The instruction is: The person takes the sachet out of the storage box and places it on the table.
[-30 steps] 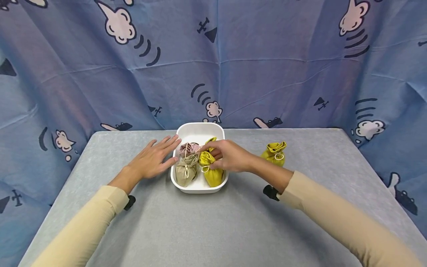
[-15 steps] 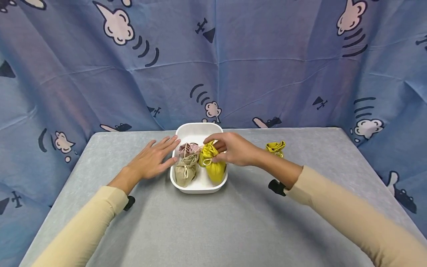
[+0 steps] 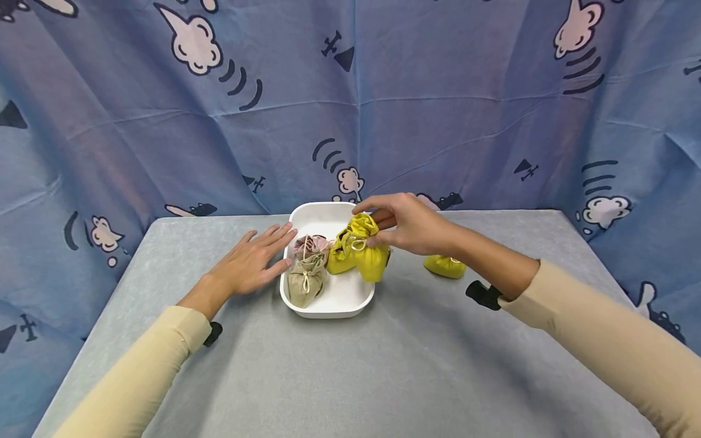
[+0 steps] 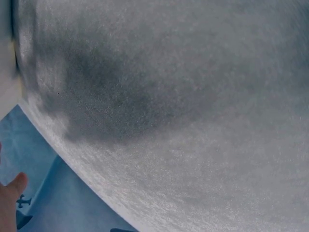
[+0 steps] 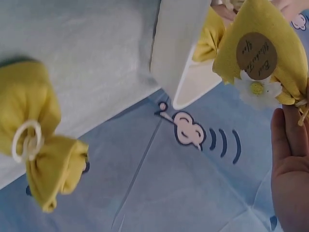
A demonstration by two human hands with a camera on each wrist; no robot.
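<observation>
My right hand (image 3: 408,222) pinches the gathered neck of a yellow drawstring pouch (image 3: 372,261), which hangs raised over the right rim of the white plastic bin (image 3: 328,314). In the right wrist view, this pouch (image 5: 285,43) shows a round brown label and a white cloth flower. Inside the bin, another yellow pouch (image 3: 339,260) leans near the middle. A beige pouch (image 3: 305,285) and a pink one (image 3: 310,244) sit along the left side. My left hand (image 3: 249,261) lies with fingers spread, fingertips right at the bin's left rim.
To the right of the bin, a separate yellow pouch (image 3: 445,266) stands on the grey table (image 3: 339,377), partly hidden by my right forearm. A blue patterned curtain (image 3: 438,109) hangs behind the table's far edge.
My right hand has lifted the front yellow pouch from the bin's right side, up and rightward over the rim. The left hand has stayed in place.
</observation>
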